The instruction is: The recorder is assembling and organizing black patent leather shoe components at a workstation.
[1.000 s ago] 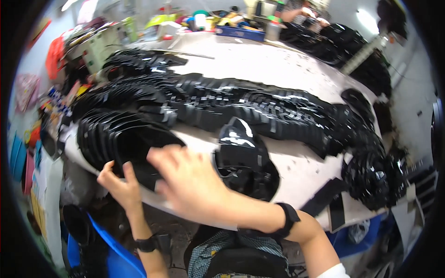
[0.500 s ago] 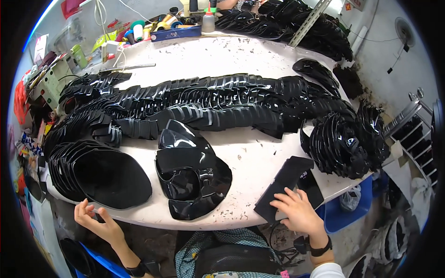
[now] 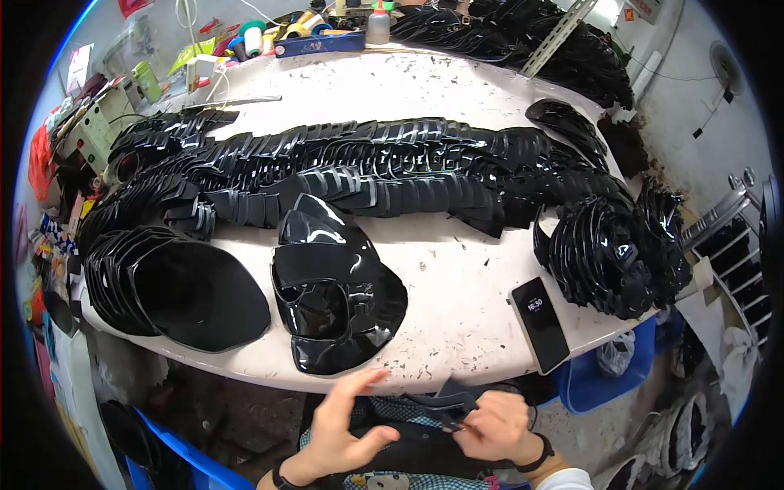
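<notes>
My right hand point(image 3: 500, 429) is closed on a dark, flexible black panel point(image 3: 445, 400), held over my lap just off the table's front edge. Its far end is bent and partly hidden by my fingers. To the left of it, my left hand point(image 3: 339, 429) is open, thumb and fingers apart, holding nothing. Just beyond the hands, glossy black cut pieces point(image 3: 359, 253) lie overlapped on the white table point(image 3: 445, 286). A fanned stack of rounded black panels point(image 3: 200, 294) sits at the left. A phone point(image 3: 539, 327) lies face up near the right front edge.
Long overlapping rows of black pieces point(image 3: 392, 151) stretch across the table. More black pieces are bunched at the right point(image 3: 604, 253). Thread spools in a blue box point(image 3: 318, 44) and a squeeze bottle point(image 3: 378, 26) stand at the back. A blue bin point(image 3: 608, 392) is below the right edge.
My right hand has lifted the black panel off the table and drawn it back over my lap, uncovering the phone. My left hand has moved right, toward it.
</notes>
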The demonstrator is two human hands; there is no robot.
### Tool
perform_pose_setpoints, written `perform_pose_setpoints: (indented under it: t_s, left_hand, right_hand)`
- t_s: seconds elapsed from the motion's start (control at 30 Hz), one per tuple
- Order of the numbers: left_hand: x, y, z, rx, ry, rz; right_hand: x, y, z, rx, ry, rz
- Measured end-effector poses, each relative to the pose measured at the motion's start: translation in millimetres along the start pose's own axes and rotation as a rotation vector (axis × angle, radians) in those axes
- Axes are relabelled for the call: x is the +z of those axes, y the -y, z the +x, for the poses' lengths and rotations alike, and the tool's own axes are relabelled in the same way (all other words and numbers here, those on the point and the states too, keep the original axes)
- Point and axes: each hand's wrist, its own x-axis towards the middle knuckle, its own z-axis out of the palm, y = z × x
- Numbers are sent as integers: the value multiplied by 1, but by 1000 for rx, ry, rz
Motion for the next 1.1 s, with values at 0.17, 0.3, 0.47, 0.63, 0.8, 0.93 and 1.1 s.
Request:
perform_pose_setpoints:
  t_s: [0.17, 0.3, 0.47, 0.63, 0.8, 0.93, 1.1]
  left_hand:
    - [15, 0, -13, -294, 22, -662]
    - [3, -1, -15, -465, 105, -974]
    - [9, 3, -23, -185, -31, -619]
    - [-1, 12, -19, 314, -32, 29]
    - [-14, 8, -44, 64, 84, -220]
    - [-36, -10, -49, -4, 4, -250]
    - [-65, -12, -46, -147, 247, -250]
  right_hand:
    - [21, 19, 12, 144, 171, 423]
    - [33, 18, 22, 532, 203, 741]
    - [59, -1, 12, 215, 129, 824]
    - [67, 8, 12, 185, 49, 697]
    - [48, 21, 14, 144, 388, 711]
    - [36, 31, 33, 32, 500, 674]
    - [50, 16, 80, -145, 820, 673]
